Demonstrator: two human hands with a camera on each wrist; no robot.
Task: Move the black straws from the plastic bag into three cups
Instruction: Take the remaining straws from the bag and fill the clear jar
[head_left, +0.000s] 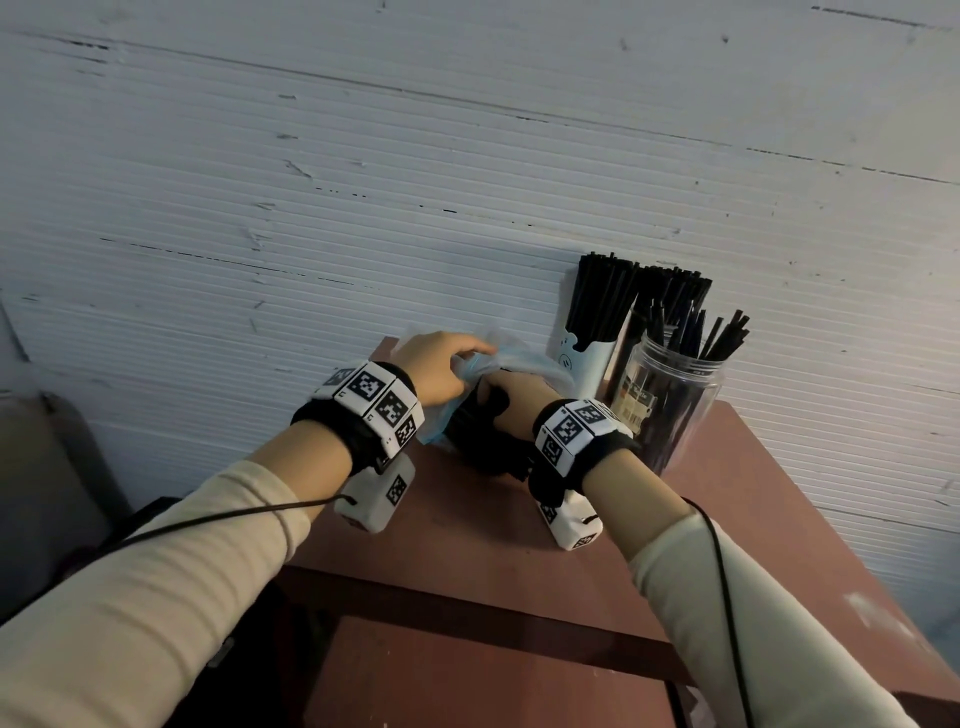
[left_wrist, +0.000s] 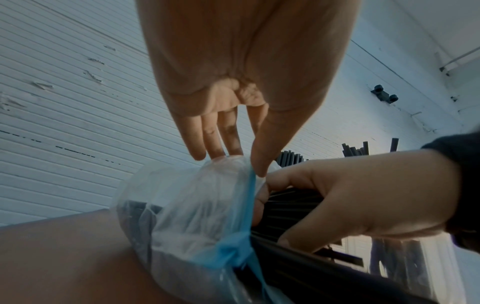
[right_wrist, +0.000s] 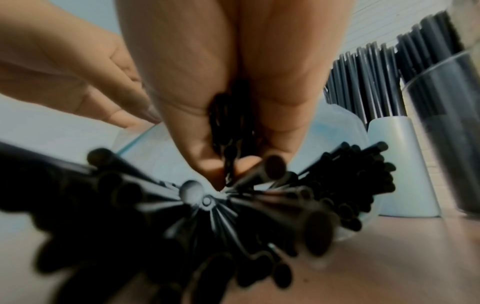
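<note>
Right hand (head_left: 511, 400) grips straw bundle (left_wrist: 291, 209); left hand (head_left: 441, 364) pinches plastic bag (left_wrist: 197, 205); three cups (head_left: 670, 395) hold straws.

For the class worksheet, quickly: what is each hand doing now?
Left hand: pinches the plastic bag.
Right hand: grips a bundle of black straws.

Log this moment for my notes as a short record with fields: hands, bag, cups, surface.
left hand: pinches the plastic bag at its blue-edged mouth
right hand: grips a bundle of black straws sticking out of the bag
cups: white cup, a dark one behind, clear jar, all holding straws
surface: reddish-brown table, by a white wall
</note>
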